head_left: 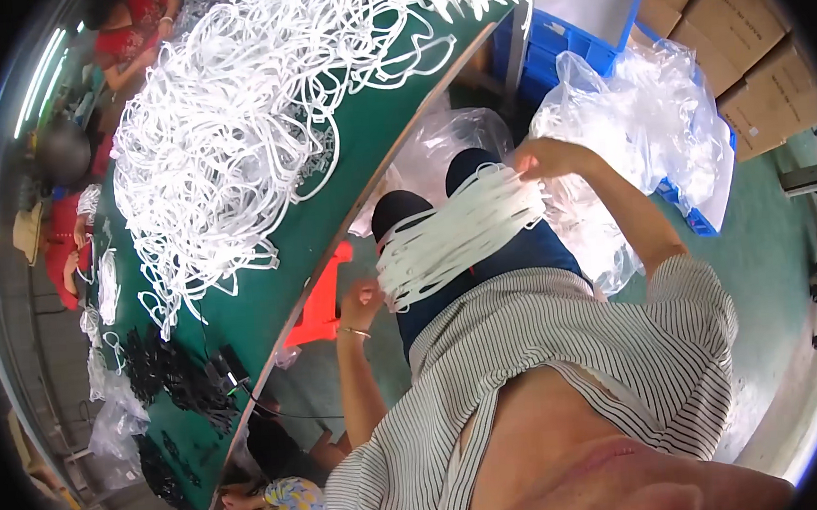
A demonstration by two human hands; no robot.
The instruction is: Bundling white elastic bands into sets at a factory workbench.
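A flat bundle of white looped cables stretches across my lap, between my two hands. My right hand is closed on its far right end, with the fingertips pinched over the loops. At its near left end, my left hand is closed with curled fingers against the loop ends. The fingertips of that hand are partly hidden. The strands run roughly side by side from one hand to the other, over my dark trousers.
A green-topped table at left bears a large tangled heap of white cables and black cables. Clear plastic bags fill a blue crate at right, near cardboard boxes. A red stool stands under the table edge. Other people sit around.
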